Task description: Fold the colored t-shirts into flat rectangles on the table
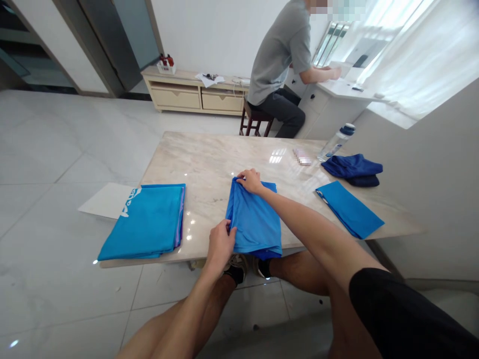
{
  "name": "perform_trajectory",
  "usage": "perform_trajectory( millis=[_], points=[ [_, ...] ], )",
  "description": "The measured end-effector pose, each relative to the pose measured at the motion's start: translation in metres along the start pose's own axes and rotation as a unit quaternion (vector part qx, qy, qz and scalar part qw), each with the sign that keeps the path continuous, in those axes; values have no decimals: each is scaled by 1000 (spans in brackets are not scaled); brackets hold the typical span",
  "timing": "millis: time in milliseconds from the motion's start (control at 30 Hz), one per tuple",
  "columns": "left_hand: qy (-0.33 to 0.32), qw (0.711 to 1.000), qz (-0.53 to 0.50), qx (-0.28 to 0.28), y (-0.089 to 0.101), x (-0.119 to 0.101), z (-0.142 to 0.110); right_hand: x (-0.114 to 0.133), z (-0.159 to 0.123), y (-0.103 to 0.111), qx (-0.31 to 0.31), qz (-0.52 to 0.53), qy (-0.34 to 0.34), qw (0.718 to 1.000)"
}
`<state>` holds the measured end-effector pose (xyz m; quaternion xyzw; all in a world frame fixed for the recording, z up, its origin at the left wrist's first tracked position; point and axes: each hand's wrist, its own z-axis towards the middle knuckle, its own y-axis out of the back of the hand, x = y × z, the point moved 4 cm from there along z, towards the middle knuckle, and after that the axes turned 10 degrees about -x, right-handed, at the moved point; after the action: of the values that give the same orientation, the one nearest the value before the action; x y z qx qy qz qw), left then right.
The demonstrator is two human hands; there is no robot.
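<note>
A folded blue garment point(255, 219) lies in the middle of the marble table point(209, 159), hanging slightly over its near edge. My left hand point(220, 243) pinches the near left corner of this garment. At the garment's far edge my right hand point(250, 181) grips the top fold, fingers curled over the cloth. Both hands hold the same piece.
A stack of folded blue cloth point(147, 220) sits at the table's left, a flat blue piece point(350, 209) and a dark blue bundle point(354, 169) at the right, with a water bottle point(337, 142). A person in a grey shirt point(282, 65) sits at a white desk behind.
</note>
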<state>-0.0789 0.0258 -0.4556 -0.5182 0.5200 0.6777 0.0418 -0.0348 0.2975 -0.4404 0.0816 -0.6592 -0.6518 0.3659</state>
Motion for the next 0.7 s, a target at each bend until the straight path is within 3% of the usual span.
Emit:
perform_trajectory(
  millis=[233,533,700],
  points=[
    [13,1000,-12,-12,9,-4,1,15,9,15,-42,-38,58,997],
    [20,999,-7,-42,25,1,5,29,14,-1,-75,-7,-4,997],
    [5,997,56,-56,36,7,11,42,14,-8,-91,36,-21,995]
  ],
)
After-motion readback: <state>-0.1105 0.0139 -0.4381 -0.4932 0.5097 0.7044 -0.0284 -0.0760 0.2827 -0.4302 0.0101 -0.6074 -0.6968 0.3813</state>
